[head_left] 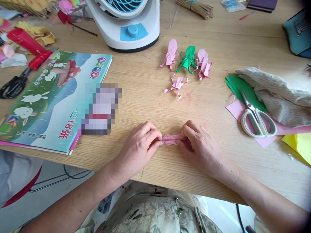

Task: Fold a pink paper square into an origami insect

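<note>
A narrow folded piece of pink paper [170, 139] is stretched between my hands near the table's front edge. Its left end is pinched by the thumb and fingers of my left hand [142, 144]. My right hand [200, 147] grips the other end with curled fingers, which hide that end. Beyond my hands lies a small pink origami figure [177, 84] with thin limbs. Behind it are a green origami figure [188, 60] and two more pink ones, at its left [170, 54] and its right [204, 64].
White scissors [259, 121] rest on coloured paper at the right, beside a grey cloth [274, 94]. A paper pack [48, 97] and a blurred-out object [102, 108] are at left. A white fan [131, 32] stands behind; black-handled scissors [16, 84] lie far left.
</note>
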The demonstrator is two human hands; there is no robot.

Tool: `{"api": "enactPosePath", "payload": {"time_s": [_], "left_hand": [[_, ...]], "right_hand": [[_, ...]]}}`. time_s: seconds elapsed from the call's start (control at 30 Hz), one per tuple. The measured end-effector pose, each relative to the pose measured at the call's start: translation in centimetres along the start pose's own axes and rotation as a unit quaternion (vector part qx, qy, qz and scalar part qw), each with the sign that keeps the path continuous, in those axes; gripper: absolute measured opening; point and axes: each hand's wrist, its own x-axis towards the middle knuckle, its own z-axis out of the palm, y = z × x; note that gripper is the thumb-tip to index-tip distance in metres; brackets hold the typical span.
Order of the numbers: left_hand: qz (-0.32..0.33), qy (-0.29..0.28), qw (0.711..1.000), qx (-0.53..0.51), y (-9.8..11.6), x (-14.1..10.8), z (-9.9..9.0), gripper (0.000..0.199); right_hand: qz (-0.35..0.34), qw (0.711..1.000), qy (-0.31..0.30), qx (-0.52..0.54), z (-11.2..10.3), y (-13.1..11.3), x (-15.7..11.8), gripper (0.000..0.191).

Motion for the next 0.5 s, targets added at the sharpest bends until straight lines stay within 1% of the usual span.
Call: {"api": "enactPosePath", "payload": {"time_s": [0.17,0.37,0.5], "left_hand": [[-0.011,0.016,1.000,-0.006,0.25,-0.08,0.19,0.012],[-0.042,0.019,0.999,-0.016,0.63,-0.18,0.24,0.012],[-0.048,0.021,0.999,-0.014,0.83,-0.19,0.40,0.014]], "right_hand": [[0.000,1.000,-0.002,0.002,0.05,0.08,-0.07,0.018],[-0.002,1.000,-0.002,-0.002,0.03,0.05,-0.06,0.017],[0.002,1.000,-0.001,-0.003,-0.05,-0.11,-0.02,0.018]]}}
